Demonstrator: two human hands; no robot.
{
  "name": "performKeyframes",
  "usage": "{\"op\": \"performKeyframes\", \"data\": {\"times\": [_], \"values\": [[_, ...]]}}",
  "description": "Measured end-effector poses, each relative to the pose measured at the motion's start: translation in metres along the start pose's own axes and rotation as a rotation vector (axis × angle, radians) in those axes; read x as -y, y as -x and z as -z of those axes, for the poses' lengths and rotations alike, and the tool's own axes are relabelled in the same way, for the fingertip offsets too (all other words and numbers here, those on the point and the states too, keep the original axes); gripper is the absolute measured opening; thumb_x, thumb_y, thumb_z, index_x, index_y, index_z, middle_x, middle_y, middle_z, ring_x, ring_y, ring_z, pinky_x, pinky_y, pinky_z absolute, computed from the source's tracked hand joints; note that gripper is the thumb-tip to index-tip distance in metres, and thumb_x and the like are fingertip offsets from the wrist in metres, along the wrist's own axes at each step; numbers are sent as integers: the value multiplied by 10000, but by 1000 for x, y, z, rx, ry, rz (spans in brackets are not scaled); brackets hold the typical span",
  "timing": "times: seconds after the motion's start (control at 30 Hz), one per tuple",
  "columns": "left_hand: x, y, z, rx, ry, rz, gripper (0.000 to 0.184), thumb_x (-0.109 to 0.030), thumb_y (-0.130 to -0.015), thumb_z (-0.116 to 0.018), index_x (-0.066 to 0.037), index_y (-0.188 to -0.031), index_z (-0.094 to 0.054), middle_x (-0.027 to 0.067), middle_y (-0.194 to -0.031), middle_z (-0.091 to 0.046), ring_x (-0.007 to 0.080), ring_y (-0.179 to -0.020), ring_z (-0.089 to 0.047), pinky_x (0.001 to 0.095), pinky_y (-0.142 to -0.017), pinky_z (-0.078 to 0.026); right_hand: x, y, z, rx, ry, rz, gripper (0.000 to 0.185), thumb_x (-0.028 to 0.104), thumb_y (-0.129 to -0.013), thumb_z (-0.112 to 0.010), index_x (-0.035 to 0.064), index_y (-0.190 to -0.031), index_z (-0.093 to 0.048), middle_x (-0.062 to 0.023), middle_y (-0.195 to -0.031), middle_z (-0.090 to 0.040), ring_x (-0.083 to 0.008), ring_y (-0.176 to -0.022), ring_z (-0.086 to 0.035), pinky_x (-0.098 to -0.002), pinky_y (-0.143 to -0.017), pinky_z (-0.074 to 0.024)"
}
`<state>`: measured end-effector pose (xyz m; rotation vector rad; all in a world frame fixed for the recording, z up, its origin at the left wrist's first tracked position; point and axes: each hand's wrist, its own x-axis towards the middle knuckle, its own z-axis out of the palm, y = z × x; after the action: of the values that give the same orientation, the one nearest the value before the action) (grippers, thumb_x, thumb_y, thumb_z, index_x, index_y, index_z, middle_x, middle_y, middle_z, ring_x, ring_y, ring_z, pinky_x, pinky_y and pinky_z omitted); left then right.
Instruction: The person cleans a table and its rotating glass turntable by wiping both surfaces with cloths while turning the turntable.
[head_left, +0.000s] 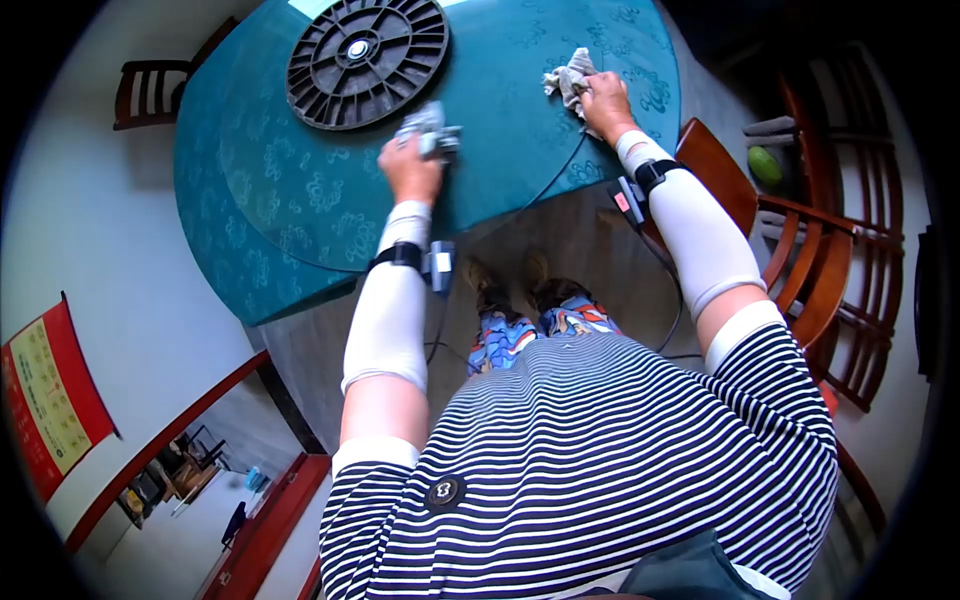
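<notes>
My left hand (410,168) grips a crumpled grey-green cloth (425,122) over the teal patterned tabletop (270,190), just below a round black ribbed disc (368,60). The cloth is slightly blurred and sticks out past my fingers. At the table's right part, my right hand (608,103) is closed on a beige patterned cloth (570,78), which bunches up beside my fingers. Both forearms wear pale sleeves with black straps and small devices. The disc lies flat, with a silvery round piece at its centre, and neither hand touches it.
Wooden chairs (715,178) stand at the right, close to the table edge, with a green oval object (765,165) among them. Another chair (150,95) is at the upper left. Dark cables hang near both forearms. My feet are below the table's near edge.
</notes>
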<state>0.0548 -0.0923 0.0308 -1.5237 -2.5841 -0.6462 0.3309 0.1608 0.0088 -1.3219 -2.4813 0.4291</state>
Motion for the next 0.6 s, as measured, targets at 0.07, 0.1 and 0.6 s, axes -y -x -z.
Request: {"op": "performKeyframes", "data": {"times": [0.07, 0.1, 0.6], "values": [[-60, 6, -8, 159, 208, -128, 319, -142, -728, -745, -119, -1045, -729, 199, -1058, -651, 394, -1004, -589, 479, -899, -471, 6, 4, 7, -1, -21, -34, 261, 170, -828, -629, 96, -1071, -686, -153, -1174, -582, -360, -1131, -522, -429, -1002, -445], [-93, 21, -8, 205, 206, -208, 373, -80, -711, -728, -129, -1081, -721, 199, -1132, -622, 385, -1070, -564, 454, -933, -474, 9, 4, 12, -2, -23, -32, 261, 170, -828, -629, 96, -1071, -686, -153, -1174, -582, -360, -1131, -522, -429, -1002, -445], [64, 119, 69, -88, -199, 289, 435, -225, -787, -776, -31, -1161, -668, 207, -1051, -595, 377, -968, -581, 453, -855, -468, 16, 4, 13, 26, 14, -43, 230, 171, -838, -625, 96, -1047, -688, -164, -1189, -569, -389, -1120, -522, -446, -994, -458]]}}
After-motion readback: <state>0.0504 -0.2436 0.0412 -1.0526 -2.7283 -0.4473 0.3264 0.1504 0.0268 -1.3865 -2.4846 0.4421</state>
